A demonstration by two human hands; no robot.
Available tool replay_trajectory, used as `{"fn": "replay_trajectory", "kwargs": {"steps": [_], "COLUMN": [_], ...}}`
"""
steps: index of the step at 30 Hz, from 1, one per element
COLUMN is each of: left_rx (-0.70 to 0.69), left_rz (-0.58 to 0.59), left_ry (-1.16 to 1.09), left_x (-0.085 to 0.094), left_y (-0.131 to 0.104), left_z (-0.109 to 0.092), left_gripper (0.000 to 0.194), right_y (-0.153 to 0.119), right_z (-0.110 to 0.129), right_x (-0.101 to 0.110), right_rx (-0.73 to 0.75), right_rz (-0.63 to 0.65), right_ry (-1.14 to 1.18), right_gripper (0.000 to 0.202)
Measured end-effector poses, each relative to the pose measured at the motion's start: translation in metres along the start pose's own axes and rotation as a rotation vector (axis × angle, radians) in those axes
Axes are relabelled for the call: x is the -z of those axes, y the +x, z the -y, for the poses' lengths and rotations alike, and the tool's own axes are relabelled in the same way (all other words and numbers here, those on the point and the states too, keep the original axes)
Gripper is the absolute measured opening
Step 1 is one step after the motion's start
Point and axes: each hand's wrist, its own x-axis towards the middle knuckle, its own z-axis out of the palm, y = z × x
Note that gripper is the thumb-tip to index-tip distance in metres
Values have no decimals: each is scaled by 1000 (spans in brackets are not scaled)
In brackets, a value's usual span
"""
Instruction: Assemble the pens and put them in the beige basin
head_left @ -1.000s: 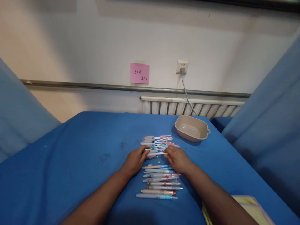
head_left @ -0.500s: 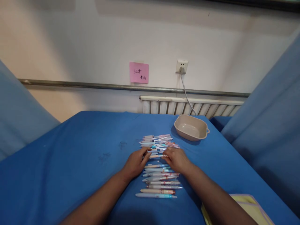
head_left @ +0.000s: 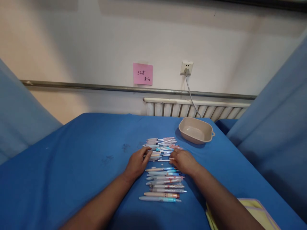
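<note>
Disassembled pens lie in a row on the blue cloth. My left hand is over the left ends of the pen barrels, thumb and finger closed about a barrel end, partly hidden by the fingers. My right hand pinches the right end of a pen part with a thin white refill, which points left, apart from the left hand. Above both hands lie more separated barrels and refills. Closer to me, several whole pens lie side by side, pale blue, peach and clear.
A beige plastic basin stands at the back right of the blue-covered table. A folded yellow cloth lies at the front right. Blue curtains hang on both sides. Behind are a radiator and a plugged-in socket.
My left hand has shifted slightly up and left, bringing a peach barrel to the other barrels. The white refill at my right hand now shows bare; that hand moved slightly right.
</note>
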Motion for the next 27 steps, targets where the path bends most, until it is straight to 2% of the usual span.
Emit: {"fn": "replay_trajectory", "kwargs": {"steps": [4, 9, 14, 18, 21, 27], "left_rx": [-77, -181, -208, -216, -230, -291], "left_rz": [106, 145, 129, 202, 239, 260], "left_ry": [89, 116, 37, -22, -42, -11], "left_x": [-6, -4, 1, 4, 6, 11], "left_y": [-3, -4, -5, -6, -6, -4], "left_z": [-5, -3, -7, -10, -13, -17], "left_gripper": [21, 20, 25, 21, 18, 21], "right_y": [2, 2, -1, -3, -3, -1], "right_z": [-3, -4, 12, 23, 23, 16], "right_x": [-4, -2, 2, 5, 3, -8], "right_rx": [9, -1, 162, 162, 132, 112], "right_rz": [-57, -132, 5, 92, 73, -31], "right_ry": [76, 74, 172, 101, 97, 364], "right_gripper": [21, 17, 20, 20, 22, 19]}}
